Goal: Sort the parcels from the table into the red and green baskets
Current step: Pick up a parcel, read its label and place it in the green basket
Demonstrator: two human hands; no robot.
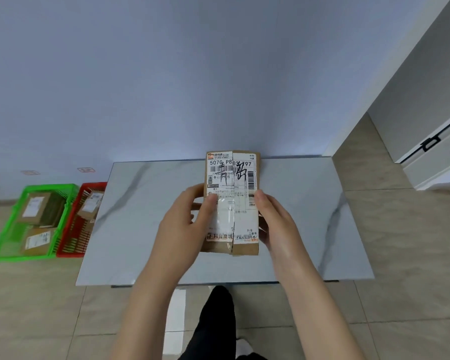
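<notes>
Head view: a brown parcel [231, 201], label facing up, is held over the middle of the marble tabletop [146, 229]. The left hand [185, 222] closes its grip on the parcel's 9 o'clock edge, and the right hand [273, 219] closes its grip on the 3 o'clock edge. On the floor at 9 o'clock of the tabletop, the red basket [70, 254] and, beyond it, the green basket [18, 257] hold other parcels [35, 207].

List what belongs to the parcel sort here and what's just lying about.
Job:
- held parcel, gripped by left hand and right hand over the table
- green basket, with far parcel and near parcel
- red basket, with labelled parcel

Just there:
- white cabinet
- tiled floor
</notes>
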